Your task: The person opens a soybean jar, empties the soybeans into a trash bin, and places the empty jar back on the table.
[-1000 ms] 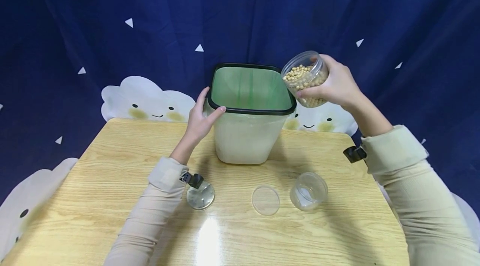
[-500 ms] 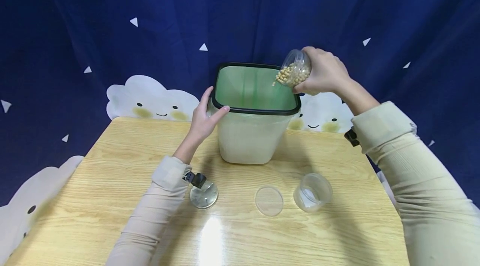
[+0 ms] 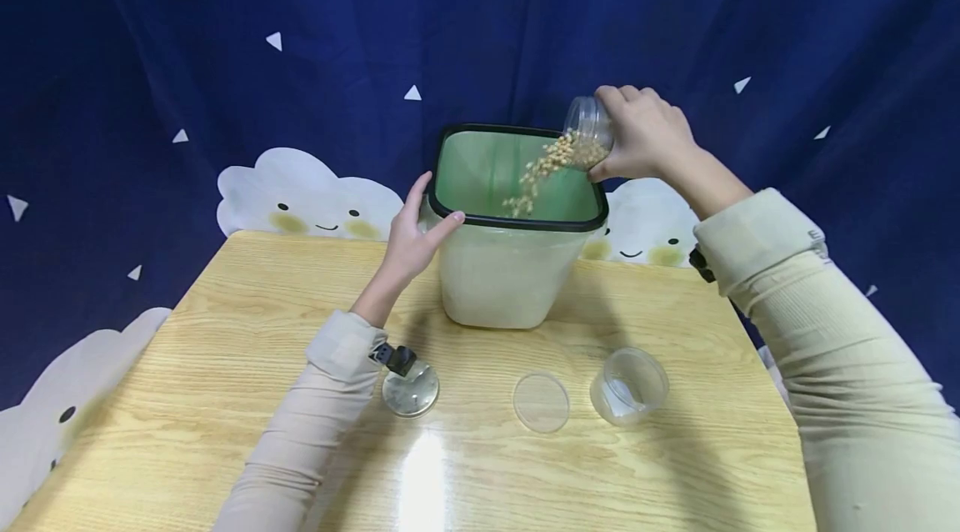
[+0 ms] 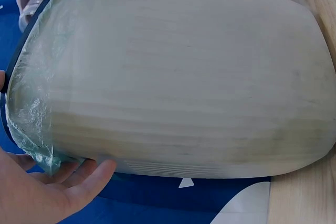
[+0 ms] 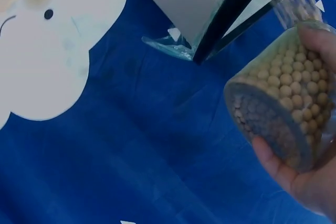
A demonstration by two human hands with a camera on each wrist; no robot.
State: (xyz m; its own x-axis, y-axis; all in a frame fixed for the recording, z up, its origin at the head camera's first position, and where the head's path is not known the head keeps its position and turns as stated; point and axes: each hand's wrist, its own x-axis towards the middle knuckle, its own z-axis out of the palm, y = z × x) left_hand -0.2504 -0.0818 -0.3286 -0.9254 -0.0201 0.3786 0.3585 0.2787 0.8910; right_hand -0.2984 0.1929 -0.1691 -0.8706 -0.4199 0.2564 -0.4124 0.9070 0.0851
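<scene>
A pale trash can with a black rim and green liner stands at the table's back edge. My left hand holds its left corner, thumb at the front rim and fingers against the outer side wall. Over the can's right side, my right hand grips a clear plastic jar tipped mouth-down to the left. Pale round soybeans stream from it into the can. In the right wrist view, many soybeans still fill the jar. The can's bottom is hidden.
On the wooden table lie a clear round lid and a second clear jar. A shiny round lid-like disc sits under the left wrist, partly covered by the wrist camera. A blue curtain hangs behind.
My right hand has moved left over the can and tipped the jar further, and soybeans now pour out. The left hand stays on the can.
</scene>
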